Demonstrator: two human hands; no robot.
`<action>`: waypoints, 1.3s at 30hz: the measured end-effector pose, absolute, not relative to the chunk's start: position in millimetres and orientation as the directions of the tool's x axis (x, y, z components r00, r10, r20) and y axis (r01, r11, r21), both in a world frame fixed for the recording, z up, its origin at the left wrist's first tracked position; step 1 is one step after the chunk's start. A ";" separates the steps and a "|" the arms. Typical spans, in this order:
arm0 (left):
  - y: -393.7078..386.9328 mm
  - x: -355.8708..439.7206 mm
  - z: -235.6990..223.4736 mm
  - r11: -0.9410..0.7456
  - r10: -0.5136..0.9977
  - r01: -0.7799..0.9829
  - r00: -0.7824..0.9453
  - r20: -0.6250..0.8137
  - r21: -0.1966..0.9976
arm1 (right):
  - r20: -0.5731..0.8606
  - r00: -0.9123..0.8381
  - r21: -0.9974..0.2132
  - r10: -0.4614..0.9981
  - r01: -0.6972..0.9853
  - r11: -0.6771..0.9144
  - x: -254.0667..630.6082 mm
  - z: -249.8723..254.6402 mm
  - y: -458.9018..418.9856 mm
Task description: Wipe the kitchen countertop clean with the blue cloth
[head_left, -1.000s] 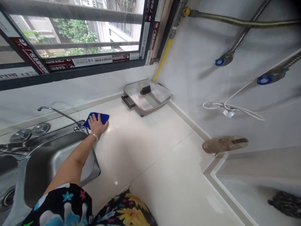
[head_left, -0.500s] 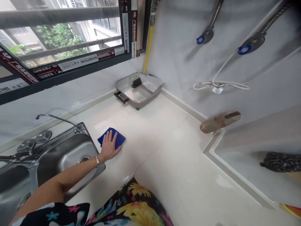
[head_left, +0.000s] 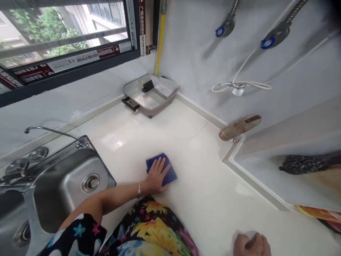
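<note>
1. Two hands show now: the left hand (head_left: pixel 156 176) on the desk (head_left: pixel 202 202), and the right hand (head_left: pixel 252 245), which has come into view at the bottom edge.
2. Since the earlier view, the blue cloth (head_left: pixel 171 175) has moved along the desk, away from the sink (head_left: pixel 64 192) and toward the middle.
3. Left hand lies open, its fingers spread flat on top of the cloth, pressing rather than gripping; a bangle (head_left: pixel 139 189) circles that wrist.
4. Right hand is cut off by the frame, its fingers slightly curled just above or on the desk; whether it holds anything I cannot tell.
5. Cloth sits right of the sink, just beside the flowered clothing (head_left: pixel 151 227) and well apart from the pan.
6. Farther off, a pan with a glass lid (head_left: pixel 140 94) stands in the desk's far corner, a plastic bag (head_left: pixel 164 86) lying on the lid. A curved faucet (head_left: pixel 50 130) rises behind the sink, beneath the window (head_left: pixel 64 35).
</note>
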State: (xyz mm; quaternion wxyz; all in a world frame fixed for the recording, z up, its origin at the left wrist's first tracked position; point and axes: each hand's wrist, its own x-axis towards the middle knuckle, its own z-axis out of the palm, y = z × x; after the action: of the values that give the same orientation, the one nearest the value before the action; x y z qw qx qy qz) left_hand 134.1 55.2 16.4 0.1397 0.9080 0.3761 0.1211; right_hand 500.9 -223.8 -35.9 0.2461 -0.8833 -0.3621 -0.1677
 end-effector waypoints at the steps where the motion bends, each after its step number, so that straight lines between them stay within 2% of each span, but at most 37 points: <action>1: 55.3 145.8 15.4 -0.691 0.702 0.629 0.701 0.124 0.357 | 0.481 0.673 -0.303 0.562 0.729 -0.613 500.5 -36.5 -223.3; 8: 59.1 239.0 5.6 -0.787 0.575 0.474 0.795 0.192 0.395 | 0.500 0.654 -0.270 0.567 0.740 -0.616 494.9 -37.8 -220.1; 17: 98.3 356.6 -2.2 -0.810 0.537 0.417 0.810 0.236 0.413 | 0.515 0.625 -0.221 0.587 0.758 -0.614 495.3 -35.7 -217.3; 24: 155.8 397.0 -1.5 -0.783 0.584 0.443 0.765 0.271 0.437 | 0.510 0.628 -0.238 0.587 0.759 -0.606 497.4 -34.6 -217.2; 31: 218.8 424.2 4.2 -0.717 0.679 0.549 0.688 0.255 0.430 | 0.424 0.699 -0.294 0.575 0.707 -0.643 496.3 -34.0 -217.1; 39: 288.5 448.4 4.8 -0.656 0.748 0.620 0.611 0.261 0.430 | 0.403 0.733 -0.331 0.549 0.676 -0.659 494.4 -30.2 -213.9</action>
State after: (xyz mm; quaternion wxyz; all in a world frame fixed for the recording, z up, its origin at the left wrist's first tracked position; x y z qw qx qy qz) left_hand 448.4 288.5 4.8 0.1499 0.8848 0.3864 0.2131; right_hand 494.4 -213.9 -30.2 0.2348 -0.9006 -0.3398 -0.1351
